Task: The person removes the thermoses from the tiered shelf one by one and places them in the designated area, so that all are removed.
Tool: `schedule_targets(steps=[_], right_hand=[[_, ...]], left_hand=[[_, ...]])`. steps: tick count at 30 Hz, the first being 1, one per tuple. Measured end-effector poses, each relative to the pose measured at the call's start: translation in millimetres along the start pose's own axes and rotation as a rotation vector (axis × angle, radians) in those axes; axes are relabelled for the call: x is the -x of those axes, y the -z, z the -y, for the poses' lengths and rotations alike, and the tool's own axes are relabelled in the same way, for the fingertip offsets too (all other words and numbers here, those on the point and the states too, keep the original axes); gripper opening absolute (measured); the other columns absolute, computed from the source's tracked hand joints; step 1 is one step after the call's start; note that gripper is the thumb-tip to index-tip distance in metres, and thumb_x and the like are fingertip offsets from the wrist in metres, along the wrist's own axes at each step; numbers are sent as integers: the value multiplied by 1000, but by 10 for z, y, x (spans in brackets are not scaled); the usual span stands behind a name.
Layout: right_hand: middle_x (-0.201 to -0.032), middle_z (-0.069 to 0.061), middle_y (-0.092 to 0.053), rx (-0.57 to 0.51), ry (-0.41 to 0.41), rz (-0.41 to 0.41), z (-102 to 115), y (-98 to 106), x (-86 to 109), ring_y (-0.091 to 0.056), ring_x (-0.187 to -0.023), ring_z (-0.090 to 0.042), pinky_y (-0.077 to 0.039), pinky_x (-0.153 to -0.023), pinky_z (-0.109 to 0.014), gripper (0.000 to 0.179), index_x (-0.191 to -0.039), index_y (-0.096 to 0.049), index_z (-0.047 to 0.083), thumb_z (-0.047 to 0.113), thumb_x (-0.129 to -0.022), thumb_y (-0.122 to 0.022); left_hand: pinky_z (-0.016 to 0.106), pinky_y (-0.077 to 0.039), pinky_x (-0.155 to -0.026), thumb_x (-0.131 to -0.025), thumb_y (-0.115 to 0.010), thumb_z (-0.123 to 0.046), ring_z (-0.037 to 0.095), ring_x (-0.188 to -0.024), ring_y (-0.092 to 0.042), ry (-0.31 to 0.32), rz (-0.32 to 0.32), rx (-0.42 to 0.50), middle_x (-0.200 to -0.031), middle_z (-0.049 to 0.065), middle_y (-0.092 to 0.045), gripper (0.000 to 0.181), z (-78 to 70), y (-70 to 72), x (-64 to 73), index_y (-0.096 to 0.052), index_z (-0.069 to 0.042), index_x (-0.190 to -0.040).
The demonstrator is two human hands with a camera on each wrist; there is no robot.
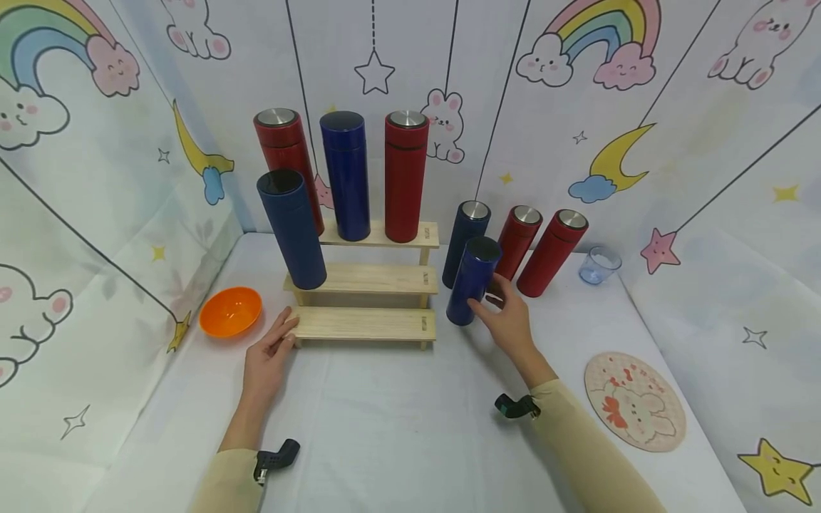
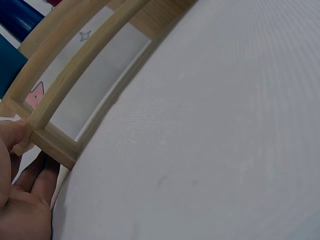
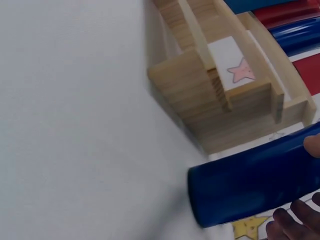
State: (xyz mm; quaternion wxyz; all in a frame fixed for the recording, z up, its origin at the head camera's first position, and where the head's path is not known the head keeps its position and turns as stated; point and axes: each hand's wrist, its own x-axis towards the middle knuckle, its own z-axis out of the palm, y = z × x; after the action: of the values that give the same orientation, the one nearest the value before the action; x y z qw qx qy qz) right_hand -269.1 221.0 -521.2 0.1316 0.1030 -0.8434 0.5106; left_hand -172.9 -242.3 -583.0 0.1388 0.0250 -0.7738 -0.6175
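Note:
A three-step wooden stand (image 1: 365,324) sits mid-table. My left hand (image 1: 266,356) grips the left end of its lowest step; in the left wrist view the thumb and fingers (image 2: 45,185) lie around that end. A blue vacuum flask (image 1: 471,285) with a dark top is held in my right hand (image 1: 509,320), right of the stand. In the right wrist view the held flask (image 3: 255,177) slants, with the thumb on one side and fingers on the other. On the middle step stands another blue flask (image 1: 293,231). Whether the held flask touches the table, I cannot tell.
The top step bears a red flask (image 1: 291,142), a blue flask (image 1: 346,178) and a red flask (image 1: 405,178). Behind my right hand stand a dark blue flask (image 1: 463,239) and two red flasks (image 1: 553,253). An orange bowl (image 1: 231,313), small glass (image 1: 599,265) and round mat (image 1: 635,402) lie around.

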Motion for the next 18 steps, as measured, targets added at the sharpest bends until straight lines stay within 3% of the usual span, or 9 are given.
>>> schedule_targets(steps=[9,14,18], right_hand=[[-143,-16,-66,-41,145,-113,443,282,-190,-63,-133,-38,-47,-114,-64,72,-157,-52,7,7,-94,-85],[-145,-12,-66,35,237,-171,740,379,-343,-60,-141,-27,-45,-119,-50,67,-153,-57,5,7,-93,-86],[-147,-6,-66,29,276,-178,960,435,-427,-58,-142,-20,-44,-120,-37,62,-151,-61,8,8,-94,-85]], left_hand=[[10,-43,-107,-112,-62,-8,17,-155,-41,9,0,-9,-166,0,-49,37,-2,-22,-2,-69,-8,-148],[10,-42,-108,-112,-62,-7,17,-155,-41,6,-5,-13,-166,0,-49,37,-18,-4,3,-68,-7,-148],[10,-41,-109,-112,-61,-7,18,-156,-40,1,4,-3,-167,3,-48,37,-16,5,2,-67,-4,-148]])
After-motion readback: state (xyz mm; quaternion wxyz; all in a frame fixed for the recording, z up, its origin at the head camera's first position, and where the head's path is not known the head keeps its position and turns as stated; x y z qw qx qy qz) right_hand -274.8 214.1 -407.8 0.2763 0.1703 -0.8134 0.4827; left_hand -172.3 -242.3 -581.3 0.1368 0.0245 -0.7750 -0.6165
